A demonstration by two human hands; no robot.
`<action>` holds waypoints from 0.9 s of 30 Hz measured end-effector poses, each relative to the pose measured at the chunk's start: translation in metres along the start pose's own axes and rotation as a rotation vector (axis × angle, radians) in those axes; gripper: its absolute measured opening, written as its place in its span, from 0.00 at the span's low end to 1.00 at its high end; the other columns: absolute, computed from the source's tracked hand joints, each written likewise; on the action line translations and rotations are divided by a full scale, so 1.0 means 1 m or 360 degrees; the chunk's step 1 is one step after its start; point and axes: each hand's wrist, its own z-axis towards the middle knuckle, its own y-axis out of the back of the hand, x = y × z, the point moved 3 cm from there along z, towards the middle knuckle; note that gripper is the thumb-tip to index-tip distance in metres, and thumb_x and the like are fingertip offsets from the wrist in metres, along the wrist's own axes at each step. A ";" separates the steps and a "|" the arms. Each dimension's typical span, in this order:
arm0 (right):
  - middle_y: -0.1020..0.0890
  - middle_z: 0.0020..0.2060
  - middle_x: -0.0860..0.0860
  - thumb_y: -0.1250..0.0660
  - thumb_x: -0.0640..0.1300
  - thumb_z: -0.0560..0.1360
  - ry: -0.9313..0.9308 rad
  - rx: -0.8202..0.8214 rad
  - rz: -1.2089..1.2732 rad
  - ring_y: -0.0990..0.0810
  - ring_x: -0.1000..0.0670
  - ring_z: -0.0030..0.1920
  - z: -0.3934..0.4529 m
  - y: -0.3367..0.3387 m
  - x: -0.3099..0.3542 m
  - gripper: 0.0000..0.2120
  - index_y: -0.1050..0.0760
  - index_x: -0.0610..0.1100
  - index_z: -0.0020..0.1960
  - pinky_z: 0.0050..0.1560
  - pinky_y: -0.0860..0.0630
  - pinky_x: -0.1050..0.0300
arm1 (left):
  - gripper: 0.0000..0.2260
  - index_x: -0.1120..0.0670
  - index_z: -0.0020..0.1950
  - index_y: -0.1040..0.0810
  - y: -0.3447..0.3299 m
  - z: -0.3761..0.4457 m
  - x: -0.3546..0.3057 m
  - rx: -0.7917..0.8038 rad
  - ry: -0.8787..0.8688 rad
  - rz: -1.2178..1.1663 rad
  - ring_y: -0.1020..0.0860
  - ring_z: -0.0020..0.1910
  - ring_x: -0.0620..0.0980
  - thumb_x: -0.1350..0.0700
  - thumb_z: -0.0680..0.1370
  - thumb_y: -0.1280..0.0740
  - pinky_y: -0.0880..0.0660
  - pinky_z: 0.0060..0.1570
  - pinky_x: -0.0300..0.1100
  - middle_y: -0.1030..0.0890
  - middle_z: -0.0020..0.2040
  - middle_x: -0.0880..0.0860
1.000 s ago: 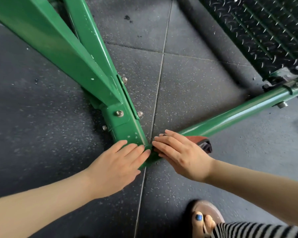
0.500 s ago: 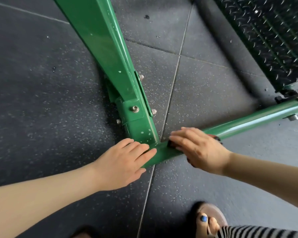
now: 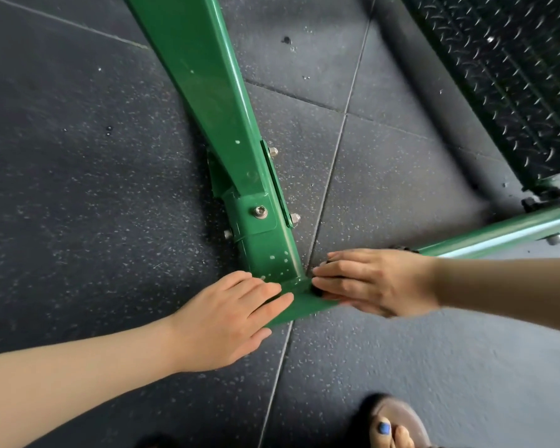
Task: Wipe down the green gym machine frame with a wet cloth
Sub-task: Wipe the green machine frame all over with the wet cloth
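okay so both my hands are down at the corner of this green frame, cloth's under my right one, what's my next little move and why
Probably draw the right hand back along the low green bar toward its bolted end, pressing the cloth as you go. The cloth, mostly hidden beneath your fingers, sits right at the corner joint, and the bar beyond it lies uncovered. The left hand rests flat on the frame's end, which should steady you.

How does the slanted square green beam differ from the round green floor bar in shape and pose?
The slanted square green beam has flat faces; the round green floor bar is a tube. The beam rises steeply away from the floor; the bar lies low along it. The beam looks thicker than the bar. Both are glossy green and meet at the corner between the two hands.
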 end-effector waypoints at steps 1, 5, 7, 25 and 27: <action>0.25 0.72 0.41 0.41 0.48 0.85 -0.0010 0.0021 0.0020 0.21 0.39 0.67 -0.007 0.005 -0.009 0.23 0.31 0.39 0.77 0.71 0.27 0.41 | 0.26 0.57 0.78 0.30 0.001 -0.006 0.001 0.0003 0.0001 -0.0002 0.22 0.61 0.54 0.45 0.84 0.38 0.24 0.66 0.53 0.23 0.67 0.56; 0.26 0.73 0.41 0.39 0.46 0.84 0.0024 0.0131 -0.0015 0.21 0.39 0.64 -0.005 0.000 -0.004 0.25 0.36 0.41 0.79 0.67 0.23 0.43 | 0.24 0.57 0.79 0.32 0.001 -0.029 0.002 0.0031 0.0033 0.0022 0.23 0.64 0.55 0.47 0.86 0.42 0.25 0.68 0.54 0.25 0.69 0.57; 0.26 0.71 0.40 0.38 0.44 0.83 0.0012 0.0121 -0.0046 0.22 0.39 0.63 0.008 -0.009 0.010 0.25 0.36 0.39 0.78 0.66 0.22 0.44 | 0.24 0.58 0.79 0.33 -0.002 -0.031 0.000 0.0044 0.0035 0.0040 0.24 0.66 0.56 0.48 0.86 0.42 0.27 0.70 0.54 0.26 0.71 0.58; 0.24 0.73 0.41 0.36 0.36 0.83 0.0365 0.0013 -0.0303 0.24 0.37 0.69 0.088 -0.039 -0.047 0.18 0.25 0.37 0.72 0.64 0.22 0.39 | 0.25 0.61 0.77 0.35 -0.013 -0.023 -0.003 -0.0033 0.0077 0.0030 0.27 0.63 0.59 0.51 0.82 0.39 0.35 0.73 0.54 0.27 0.66 0.61; 0.23 0.72 0.44 0.40 0.37 0.85 0.0411 -0.0027 -0.0249 0.24 0.38 0.70 0.096 -0.038 -0.043 0.17 0.23 0.39 0.72 0.68 0.24 0.41 | 0.25 0.61 0.77 0.35 -0.015 -0.024 -0.003 -0.0039 0.0092 0.0000 0.27 0.63 0.60 0.51 0.82 0.39 0.35 0.72 0.53 0.27 0.67 0.61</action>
